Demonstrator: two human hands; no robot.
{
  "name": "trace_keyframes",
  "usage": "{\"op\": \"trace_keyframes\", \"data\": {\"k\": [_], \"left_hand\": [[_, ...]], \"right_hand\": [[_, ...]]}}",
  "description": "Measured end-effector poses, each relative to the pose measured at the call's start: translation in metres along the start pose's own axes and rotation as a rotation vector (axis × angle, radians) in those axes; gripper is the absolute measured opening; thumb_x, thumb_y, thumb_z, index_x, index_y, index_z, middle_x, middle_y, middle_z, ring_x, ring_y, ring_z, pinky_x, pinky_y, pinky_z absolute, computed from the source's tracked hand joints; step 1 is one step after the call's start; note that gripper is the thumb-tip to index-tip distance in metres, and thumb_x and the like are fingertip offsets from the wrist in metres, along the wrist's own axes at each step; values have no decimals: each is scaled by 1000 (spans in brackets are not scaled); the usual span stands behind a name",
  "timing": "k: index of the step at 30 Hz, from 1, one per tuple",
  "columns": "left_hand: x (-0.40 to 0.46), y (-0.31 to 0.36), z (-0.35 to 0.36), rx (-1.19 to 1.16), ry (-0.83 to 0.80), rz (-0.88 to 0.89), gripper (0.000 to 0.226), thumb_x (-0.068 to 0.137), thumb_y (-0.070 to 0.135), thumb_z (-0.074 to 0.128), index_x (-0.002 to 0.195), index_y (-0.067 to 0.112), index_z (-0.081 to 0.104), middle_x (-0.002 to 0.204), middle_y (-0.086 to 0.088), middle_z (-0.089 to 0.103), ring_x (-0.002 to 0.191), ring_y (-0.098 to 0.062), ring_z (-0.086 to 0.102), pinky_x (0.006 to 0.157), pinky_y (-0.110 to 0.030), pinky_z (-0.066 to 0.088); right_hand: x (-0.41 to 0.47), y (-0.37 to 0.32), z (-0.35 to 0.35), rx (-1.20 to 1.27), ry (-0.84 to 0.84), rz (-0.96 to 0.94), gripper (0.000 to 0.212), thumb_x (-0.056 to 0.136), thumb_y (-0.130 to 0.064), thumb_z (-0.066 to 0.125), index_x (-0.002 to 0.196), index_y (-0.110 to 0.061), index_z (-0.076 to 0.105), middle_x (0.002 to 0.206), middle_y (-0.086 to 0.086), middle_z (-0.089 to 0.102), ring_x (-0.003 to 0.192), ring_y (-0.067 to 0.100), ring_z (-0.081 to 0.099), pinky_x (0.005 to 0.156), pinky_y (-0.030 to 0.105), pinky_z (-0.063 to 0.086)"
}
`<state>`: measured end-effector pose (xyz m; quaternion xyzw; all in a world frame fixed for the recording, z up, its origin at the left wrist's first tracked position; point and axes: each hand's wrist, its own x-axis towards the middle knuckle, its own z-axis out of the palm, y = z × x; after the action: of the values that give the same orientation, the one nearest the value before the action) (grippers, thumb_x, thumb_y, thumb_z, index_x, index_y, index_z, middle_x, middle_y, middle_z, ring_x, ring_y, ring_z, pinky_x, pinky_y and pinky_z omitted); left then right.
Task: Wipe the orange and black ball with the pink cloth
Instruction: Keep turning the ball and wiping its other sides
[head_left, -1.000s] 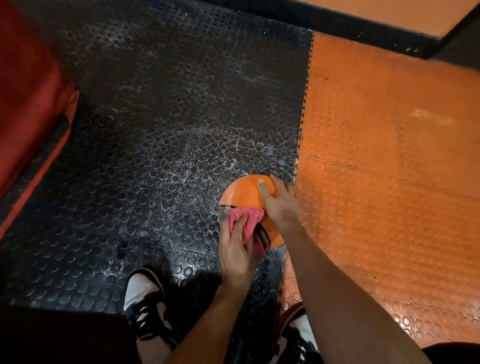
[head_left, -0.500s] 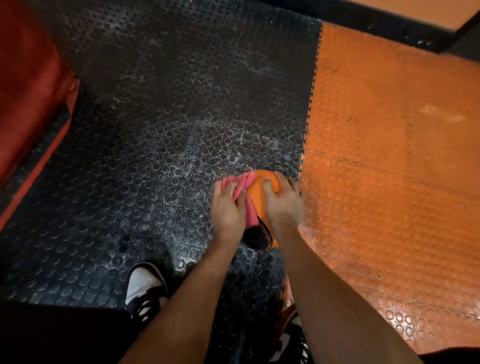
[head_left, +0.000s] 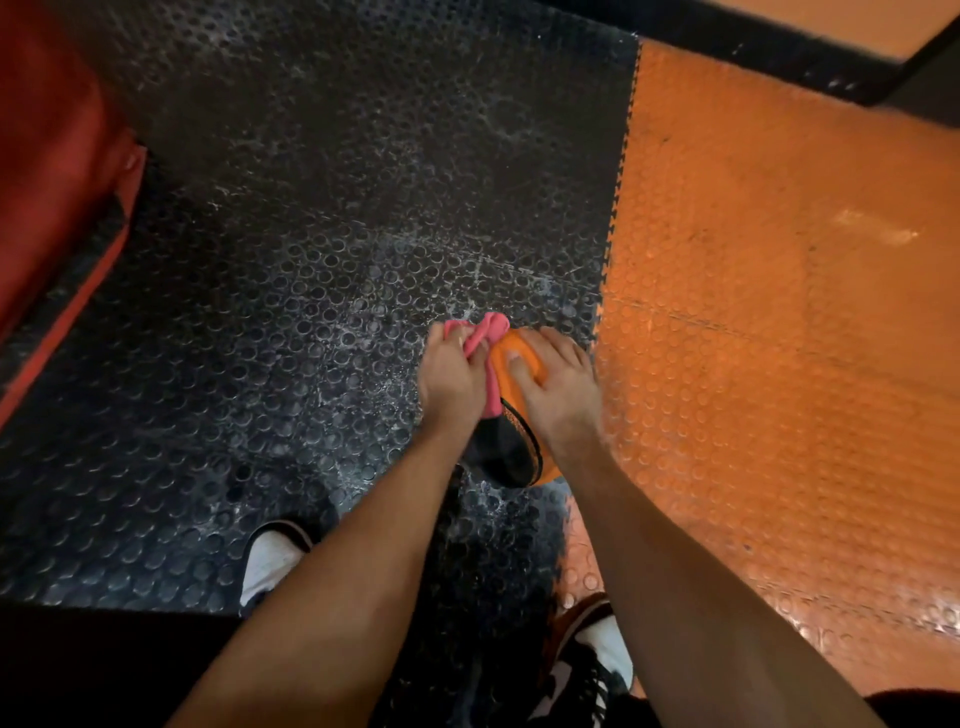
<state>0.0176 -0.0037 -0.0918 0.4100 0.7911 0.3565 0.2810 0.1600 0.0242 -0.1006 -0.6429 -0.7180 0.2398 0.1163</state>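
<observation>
The orange and black ball (head_left: 511, 447) sits on the black studded floor mat, close to the seam with the orange mat. Its orange top shows between my hands and its black part faces me. My left hand (head_left: 451, 382) grips the bunched pink cloth (head_left: 485, 332) and presses it against the ball's upper left side. My right hand (head_left: 556, 387) lies over the ball's top right, fingers curved around it, holding it steady. Both hands hide much of the ball.
The black studded mat (head_left: 311, 260) covers the left and middle, the orange studded mat (head_left: 779, 338) the right. A red padded object (head_left: 47, 182) stands at the far left. My two shoes (head_left: 272, 564) (head_left: 597, 660) are near the bottom, just behind the ball.
My left hand has carried the pink cloth from the ball's near side up and over to its far upper left. The right hand stayed on the ball's top.
</observation>
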Motion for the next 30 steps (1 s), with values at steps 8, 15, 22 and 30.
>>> {"op": "trace_keyframes", "data": {"k": [8, 15, 22, 30], "left_hand": [[-73, -33, 5, -130, 137, 16, 21, 103, 31, 58, 109, 10, 62, 120, 0, 52, 98, -6, 52, 84, -24, 46], [-79, -32, 7, -197, 156, 10, 9, 102, 25, 60, 103, 16, 60, 114, 8, 50, 89, 5, 51, 77, -27, 51], [9, -1, 3, -22, -41, -12, 24, 102, 36, 57, 108, 14, 66, 108, 6, 55, 83, -1, 51, 72, -13, 42], [-104, -22, 31, -113, 87, 50, 22, 101, 35, 56, 115, 18, 57, 132, 3, 45, 94, -11, 60, 79, -35, 62]], "right_hand": [[27, 0, -3, 124, 25, 123, 53, 91, -69, 44, 136, -47, 63, 149, -14, 57, 137, 19, 52, 112, 46, 44], [24, 7, 0, 187, 70, 141, 60, 88, -73, 41, 136, -46, 65, 150, -14, 57, 139, 17, 51, 114, 46, 43], [12, 12, -11, 224, 72, 127, 52, 93, -63, 47, 138, -44, 65, 152, -12, 55, 141, 14, 46, 113, 37, 37], [19, 21, -14, 350, 108, 270, 43, 100, -57, 52, 139, -42, 64, 145, -12, 61, 129, 14, 57, 101, 32, 44]]}}
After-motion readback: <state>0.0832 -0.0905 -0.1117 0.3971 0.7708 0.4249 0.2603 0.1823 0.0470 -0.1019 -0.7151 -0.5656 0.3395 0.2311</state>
